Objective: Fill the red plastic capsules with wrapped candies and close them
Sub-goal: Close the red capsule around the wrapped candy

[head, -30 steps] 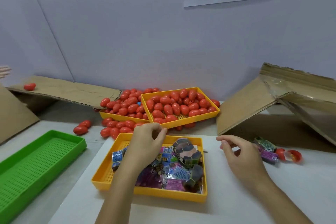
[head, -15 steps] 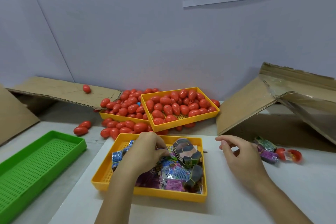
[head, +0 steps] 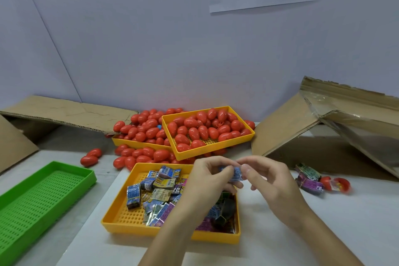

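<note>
Blue-wrapped candy point(head: 234, 174) is pinched between left hand point(head: 207, 181) and right hand point(head: 267, 181) above the candy tray's point(head: 121, 220) far right corner, likely readied for a capsule.

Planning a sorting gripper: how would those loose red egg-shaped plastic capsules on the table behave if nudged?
The loose red egg-shaped plastic capsules are rounded and glossy, so they would probably roll and feel slippery. They look hollow, likely light.

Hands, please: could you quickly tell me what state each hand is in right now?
Left hand: closed on the blue wrapped candy, pinching one end.
Right hand: closed on the same candy, pinching its other end.
</note>
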Action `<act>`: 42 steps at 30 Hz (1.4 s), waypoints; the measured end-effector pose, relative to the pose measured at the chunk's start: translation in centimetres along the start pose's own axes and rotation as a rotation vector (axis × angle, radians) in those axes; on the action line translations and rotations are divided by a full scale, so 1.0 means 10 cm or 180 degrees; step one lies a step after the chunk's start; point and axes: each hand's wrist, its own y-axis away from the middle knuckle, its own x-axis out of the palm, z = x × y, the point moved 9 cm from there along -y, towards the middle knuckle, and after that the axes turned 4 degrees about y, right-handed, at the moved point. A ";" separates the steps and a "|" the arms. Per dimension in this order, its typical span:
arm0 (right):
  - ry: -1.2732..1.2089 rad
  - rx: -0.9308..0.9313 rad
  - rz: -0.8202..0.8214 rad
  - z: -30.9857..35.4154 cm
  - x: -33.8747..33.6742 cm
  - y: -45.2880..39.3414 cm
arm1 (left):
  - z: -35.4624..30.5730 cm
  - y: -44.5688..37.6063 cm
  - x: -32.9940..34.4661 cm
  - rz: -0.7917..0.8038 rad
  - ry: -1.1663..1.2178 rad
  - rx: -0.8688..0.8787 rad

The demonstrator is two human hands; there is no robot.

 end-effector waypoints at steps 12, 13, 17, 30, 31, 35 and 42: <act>-0.0073 0.0363 -0.0413 -0.16 -0.10 -0.01 | -0.05 0.01 -0.01 -0.0113 -0.0094 0.0172; -0.0124 0.0407 -0.0457 -0.17 -0.11 -0.01 | -0.05 0.01 -0.02 -0.0138 -0.0124 0.0181; -0.0297 0.0480 -0.0454 -0.19 -0.11 -0.02 | -0.06 0.01 -0.02 -0.0120 -0.0161 0.0168; -0.0325 0.0503 -0.0351 -0.25 0.00 -0.07 | -0.14 0.03 -0.02 -0.0070 -0.0817 0.0440; -0.0288 0.0483 -0.0334 -0.23 0.02 -0.10 | -0.16 0.03 -0.04 -0.0110 -0.0832 0.0477; -0.0227 0.0359 -0.0177 -0.12 0.16 -0.29 | -0.19 0.01 -0.25 -0.0484 -0.0558 0.0530; 0.0972 0.0049 -0.0254 0.11 0.34 -0.92 | -0.19 0.05 -0.92 -0.1697 -0.0173 0.0483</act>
